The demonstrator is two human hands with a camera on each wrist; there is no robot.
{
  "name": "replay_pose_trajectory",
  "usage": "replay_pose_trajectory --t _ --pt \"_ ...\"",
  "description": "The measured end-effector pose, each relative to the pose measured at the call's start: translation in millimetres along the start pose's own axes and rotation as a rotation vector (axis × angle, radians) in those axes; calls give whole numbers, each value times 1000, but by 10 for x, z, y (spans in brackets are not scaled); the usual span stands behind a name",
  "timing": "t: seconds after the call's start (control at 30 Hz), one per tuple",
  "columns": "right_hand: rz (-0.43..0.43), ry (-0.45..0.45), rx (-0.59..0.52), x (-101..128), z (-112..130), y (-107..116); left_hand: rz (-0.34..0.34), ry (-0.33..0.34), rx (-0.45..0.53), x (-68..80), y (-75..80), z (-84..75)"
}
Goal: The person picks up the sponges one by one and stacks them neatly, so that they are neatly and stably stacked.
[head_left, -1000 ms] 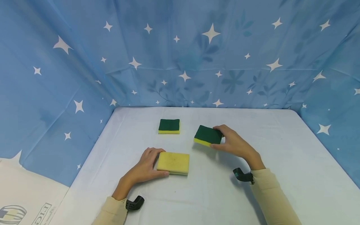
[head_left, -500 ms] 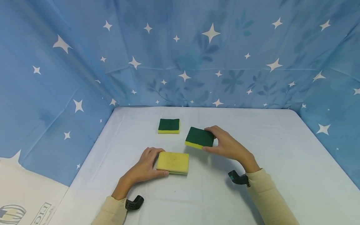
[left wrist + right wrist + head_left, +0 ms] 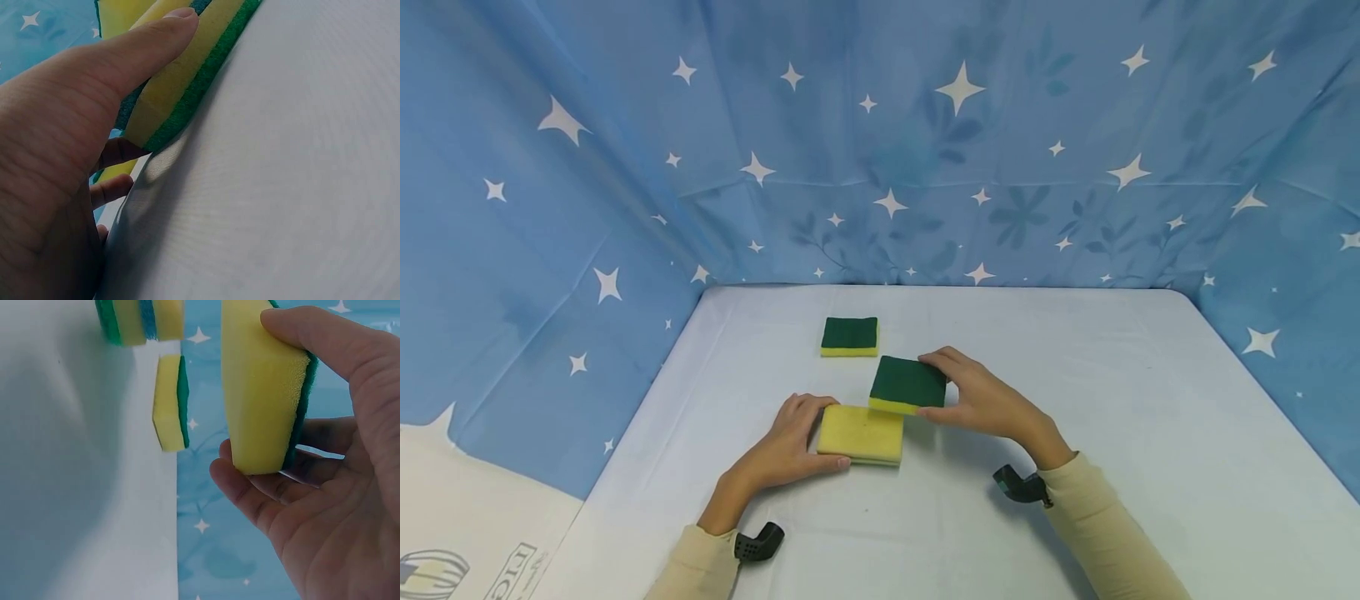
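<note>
My right hand (image 3: 985,396) pinches a green-and-yellow sponge (image 3: 908,383) at its right end, thumb in front and fingers behind. That sponge is raised, green face up, its yellow foam (image 3: 259,394) plain in the right wrist view. It overlaps the far right corner of a sponge stack (image 3: 859,433) in the head view. Two sponges make up this stack: a yellow top with a blue layer beneath, over a yellow sponge with green scouring side (image 3: 187,103) down. At the stack's left end, my left hand (image 3: 786,446) holds it between thumb and fingers.
Another green-topped sponge (image 3: 850,335) lies farther back on the white-covered table (image 3: 1112,358). A blue star-patterned curtain (image 3: 880,150) hangs behind the table and along its sides. Pale printed fabric (image 3: 467,508) shows at the lower left.
My right hand has carried its sponge leftward and nearer to me, up to the stack's far right corner. My left hand and the stack have stayed put.
</note>
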State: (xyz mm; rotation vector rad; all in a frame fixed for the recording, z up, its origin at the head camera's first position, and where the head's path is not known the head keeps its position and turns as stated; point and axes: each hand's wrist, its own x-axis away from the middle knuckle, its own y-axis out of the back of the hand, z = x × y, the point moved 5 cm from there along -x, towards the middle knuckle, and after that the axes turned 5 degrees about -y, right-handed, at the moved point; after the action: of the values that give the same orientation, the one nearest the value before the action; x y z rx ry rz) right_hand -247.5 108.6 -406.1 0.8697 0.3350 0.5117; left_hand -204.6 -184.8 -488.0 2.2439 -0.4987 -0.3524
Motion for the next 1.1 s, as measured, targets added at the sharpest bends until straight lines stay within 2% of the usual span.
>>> replay_pose_trajectory --t 0.57,0.97,1.1 --pt "33 64 12 -27 211 -260 -2 -32 3 -1 6 -23" --pt "56 86 30 -20 327 -401 8 -6 4 3 8 -13" --pt "61 93 42 -15 356 -425 1 -16 7 -1 8 -9"
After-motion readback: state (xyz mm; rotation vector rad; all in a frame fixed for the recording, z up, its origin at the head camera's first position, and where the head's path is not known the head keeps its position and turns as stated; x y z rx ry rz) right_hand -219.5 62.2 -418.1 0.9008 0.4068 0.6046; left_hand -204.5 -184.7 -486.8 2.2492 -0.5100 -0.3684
